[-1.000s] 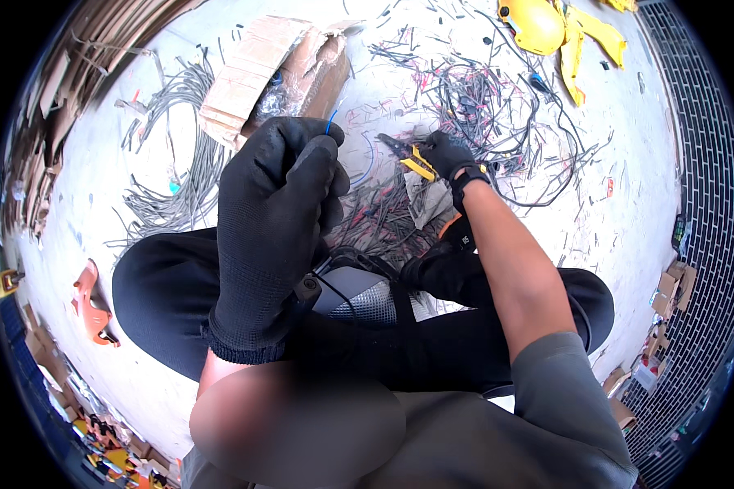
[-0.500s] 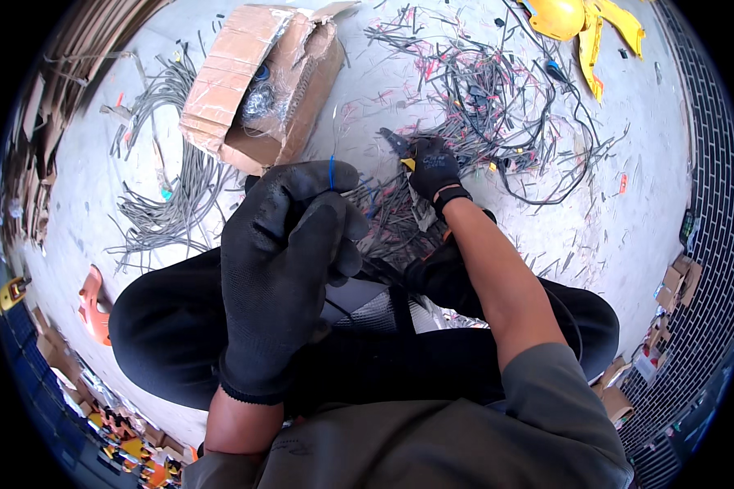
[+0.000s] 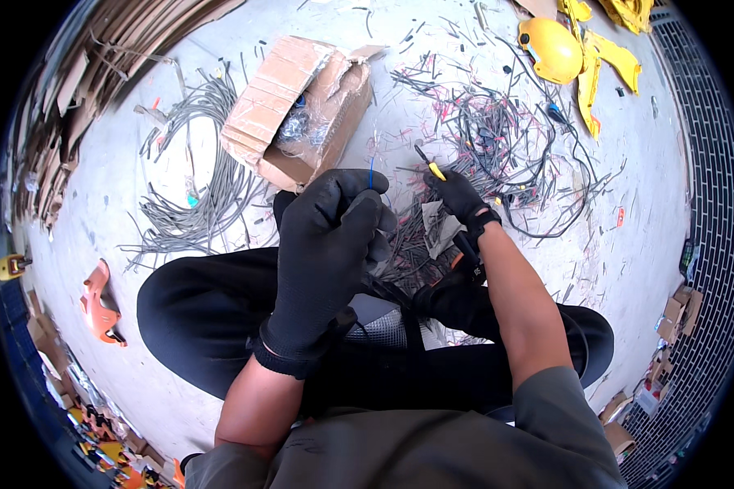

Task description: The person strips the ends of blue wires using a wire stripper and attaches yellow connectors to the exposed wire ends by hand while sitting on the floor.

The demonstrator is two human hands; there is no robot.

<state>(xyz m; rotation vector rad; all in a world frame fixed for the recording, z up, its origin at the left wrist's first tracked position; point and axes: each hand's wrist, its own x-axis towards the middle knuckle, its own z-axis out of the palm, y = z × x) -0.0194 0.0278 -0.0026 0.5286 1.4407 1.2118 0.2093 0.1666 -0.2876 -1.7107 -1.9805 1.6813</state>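
Observation:
My left hand (image 3: 322,248), in a dark work glove, is raised in front of me with its fingers curled. Pinched between thumb and forefinger is a thin blue wire (image 3: 372,173), its upper end sticking up. Farther right, my gloved right hand (image 3: 458,196) is closed around pliers with yellow on the handle (image 3: 437,171). Their dark narrow tip points away to the upper left, and the grip is mostly hidden in my palm. Beneath that hand lies a heap of grey cable pieces (image 3: 412,253) with a crumpled greyish scrap (image 3: 441,231) on it.
An open, torn cardboard box (image 3: 249,126) holds something wrapped in clear plastic. Left of it lies a bundle of long grey cables (image 3: 212,196). Cut wires (image 3: 497,134) are strewn ahead to the right. Yellow plastic parts (image 3: 551,50) lie beyond; an orange part (image 3: 99,303) is at left.
The view has shifted, so the box and floor things sit farther right and lower. In my right hand the pliers have turned narrow side on. My left hand still pinches the blue wire.

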